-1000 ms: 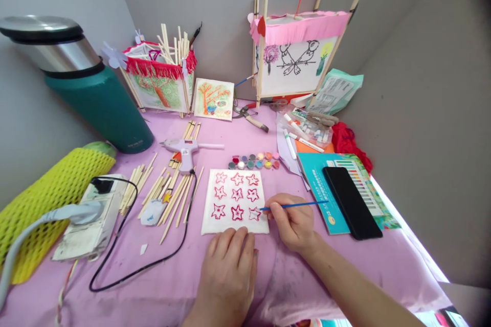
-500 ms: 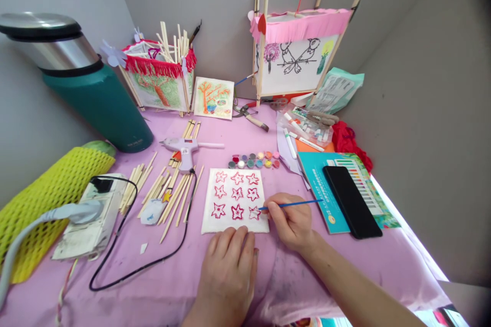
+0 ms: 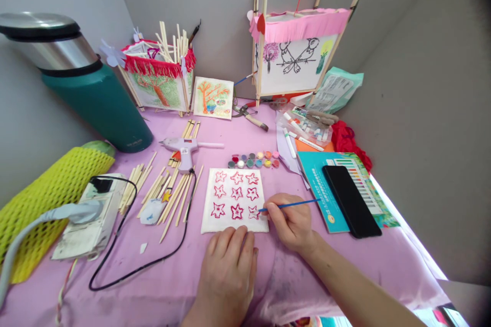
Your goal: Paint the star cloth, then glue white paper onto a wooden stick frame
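A white square panel lies flat on the table, with several red star outlines in rows. My right hand is closed around a thin blue paintbrush, pinched near its tip. That tip meets the lower-right star. Stretched out flat, my left hand rests its fingertips on the panel's near edge. Just beyond the panel stand small paint pots in several colours.
On the left are a glue gun with a black cord, wooden sticks, a power strip and a teal bottle. A phone lies on a blue book at right. Two stick-framed lanterns stand behind.
The paintbrush has shifted very slightly left, its tip still at the lower-right star. My left hand stays at the panel's edge.
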### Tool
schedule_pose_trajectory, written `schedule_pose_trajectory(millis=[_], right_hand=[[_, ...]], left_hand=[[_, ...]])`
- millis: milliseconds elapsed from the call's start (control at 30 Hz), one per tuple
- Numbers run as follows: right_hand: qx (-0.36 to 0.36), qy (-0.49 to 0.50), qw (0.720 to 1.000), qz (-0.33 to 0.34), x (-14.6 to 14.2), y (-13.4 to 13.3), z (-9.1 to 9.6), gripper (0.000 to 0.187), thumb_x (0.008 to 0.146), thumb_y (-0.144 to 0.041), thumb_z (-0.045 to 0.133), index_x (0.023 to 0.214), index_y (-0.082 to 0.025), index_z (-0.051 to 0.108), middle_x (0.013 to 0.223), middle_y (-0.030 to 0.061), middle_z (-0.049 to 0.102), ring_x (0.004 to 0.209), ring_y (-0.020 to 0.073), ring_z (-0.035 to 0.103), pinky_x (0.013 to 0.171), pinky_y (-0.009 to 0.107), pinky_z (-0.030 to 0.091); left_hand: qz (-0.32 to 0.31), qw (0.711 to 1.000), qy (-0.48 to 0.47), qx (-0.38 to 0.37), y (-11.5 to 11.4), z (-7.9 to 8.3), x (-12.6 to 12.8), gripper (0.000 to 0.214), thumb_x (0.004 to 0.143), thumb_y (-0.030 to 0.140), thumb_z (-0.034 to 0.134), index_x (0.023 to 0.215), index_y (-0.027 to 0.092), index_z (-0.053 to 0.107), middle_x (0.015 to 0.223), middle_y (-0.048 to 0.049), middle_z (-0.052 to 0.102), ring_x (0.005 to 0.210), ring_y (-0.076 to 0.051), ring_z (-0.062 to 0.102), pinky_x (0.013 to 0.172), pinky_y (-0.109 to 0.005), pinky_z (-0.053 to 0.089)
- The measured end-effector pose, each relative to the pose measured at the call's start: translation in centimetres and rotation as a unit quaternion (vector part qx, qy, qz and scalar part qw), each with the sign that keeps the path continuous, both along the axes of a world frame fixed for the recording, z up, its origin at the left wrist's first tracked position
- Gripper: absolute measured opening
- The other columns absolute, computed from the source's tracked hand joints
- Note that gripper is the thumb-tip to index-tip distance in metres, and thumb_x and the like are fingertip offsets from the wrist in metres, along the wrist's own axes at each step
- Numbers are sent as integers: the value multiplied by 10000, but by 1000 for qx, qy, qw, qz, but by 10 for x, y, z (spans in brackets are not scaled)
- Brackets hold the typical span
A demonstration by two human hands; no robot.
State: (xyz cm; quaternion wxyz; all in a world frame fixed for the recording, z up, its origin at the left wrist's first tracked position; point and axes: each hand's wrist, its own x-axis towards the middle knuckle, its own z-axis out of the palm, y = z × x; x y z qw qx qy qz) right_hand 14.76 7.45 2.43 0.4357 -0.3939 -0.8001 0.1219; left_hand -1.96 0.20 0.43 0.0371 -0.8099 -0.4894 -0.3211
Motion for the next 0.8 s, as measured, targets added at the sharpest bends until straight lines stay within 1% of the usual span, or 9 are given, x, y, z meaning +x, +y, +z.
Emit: schedule_pose_trajectory(millis=[167,533,800], right_hand=[[0,1,1000,-4,-1,1,1,172,865,-136,447,762,-175,580,642,34,627,608,144,584,586,275,452],[6,-1,1000,15,-2,0,2,159,852,-120,464,759,-172,582,643,32,625,599,143,583,579,269,442],[0,-3,1000,8,-2,0,1,162,857,-121,463,758,-176,580,646,33,625,599,137,576,578,268,439]], left_hand=[[-1,1000,1,-2,0,0,0,196,821,164,544,976,128,658,999,-90,678,903,-259,547,778,-418,448],[2,1000,5,-5,0,0,0,201,820,170,545,985,137,655,1004,-87,677,904,-260,551,784,-419,445],[-2,1000,4,-6,0,2,-1,197,823,168,543,981,127,654,1002,-92,677,902,-263,551,778,-423,451]])
